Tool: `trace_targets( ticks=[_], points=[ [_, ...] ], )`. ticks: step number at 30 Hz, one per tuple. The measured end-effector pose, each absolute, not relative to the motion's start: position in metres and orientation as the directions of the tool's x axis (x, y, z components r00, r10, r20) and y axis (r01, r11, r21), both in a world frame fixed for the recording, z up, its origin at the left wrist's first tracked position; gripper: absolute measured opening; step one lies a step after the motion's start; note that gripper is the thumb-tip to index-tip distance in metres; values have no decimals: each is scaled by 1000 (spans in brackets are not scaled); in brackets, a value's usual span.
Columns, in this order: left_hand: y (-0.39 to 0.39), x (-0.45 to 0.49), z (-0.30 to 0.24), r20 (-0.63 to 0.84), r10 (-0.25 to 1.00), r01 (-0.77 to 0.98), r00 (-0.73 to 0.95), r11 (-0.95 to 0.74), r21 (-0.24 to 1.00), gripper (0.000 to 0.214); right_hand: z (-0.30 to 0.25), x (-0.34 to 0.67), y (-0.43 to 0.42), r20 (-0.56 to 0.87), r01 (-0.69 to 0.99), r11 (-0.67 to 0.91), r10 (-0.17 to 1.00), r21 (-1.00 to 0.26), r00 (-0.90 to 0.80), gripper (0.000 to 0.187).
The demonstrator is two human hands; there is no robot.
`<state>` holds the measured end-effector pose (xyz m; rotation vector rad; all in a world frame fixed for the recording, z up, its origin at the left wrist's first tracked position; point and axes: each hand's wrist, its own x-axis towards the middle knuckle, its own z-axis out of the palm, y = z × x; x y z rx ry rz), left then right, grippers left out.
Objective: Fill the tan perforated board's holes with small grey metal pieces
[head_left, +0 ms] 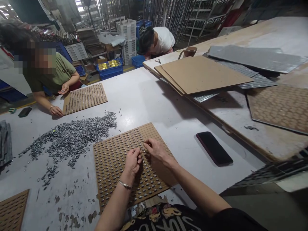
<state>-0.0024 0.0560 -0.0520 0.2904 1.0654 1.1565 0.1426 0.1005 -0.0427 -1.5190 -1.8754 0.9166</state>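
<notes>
A brown slotted board (113,154) lies on the grey table in front of me, most of its slots filled with small grey metal pieces. My left hand (133,162) rests on the board with its fingers curled shut, seemingly around some pieces. My right hand (156,150) sits just beside it, fingertips pinched at a slot near the board's middle. A wide pile of loose grey metal pieces (72,134) spreads across the table to the left of the board.
A dark phone (214,148) lies to the right. Stacked boards (202,74) and metal sheets (255,57) cover a raised wooden table at right. Across the table a person's hands (56,110) work at another slotted board (84,98). Another person bends over behind.
</notes>
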Motion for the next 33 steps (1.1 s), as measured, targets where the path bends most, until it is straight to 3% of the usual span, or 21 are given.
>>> trace_targets(
  ticks=[2,5,10,21,24,26,29,31,33],
  points=[
    [53,1,-49,-529,847,-592,47,450,669,51,-37,145,89,25,469,168,955,-867,-297,16],
    [50,7,-46,-545,833,-591,90,485,644,42,-36,152,81,-4,421,132,952,-897,-307,19],
    [52,5,-45,-606,795,-656,20,468,593,23,-54,160,97,-53,591,46,987,-806,-150,25],
    [51,-5,-53,-572,820,-592,18,470,655,37,-69,139,107,-123,761,-65,992,-645,-19,8],
    [50,-5,-50,-525,851,-560,16,443,700,43,-61,140,104,-126,750,-92,992,-655,12,22],
    [47,-4,-47,-475,880,-522,11,411,748,47,-50,141,97,-61,684,-13,997,-729,-46,20],
    [42,-1,-42,-418,907,-459,51,393,796,53,-31,145,82,87,513,240,949,-824,-305,12],
    [39,3,-41,-392,917,-423,71,384,821,54,-21,147,73,114,452,331,889,-828,-443,14],
    [37,8,-42,-377,923,-388,80,377,841,54,-17,150,66,110,452,350,873,-820,-476,14]
  ],
)
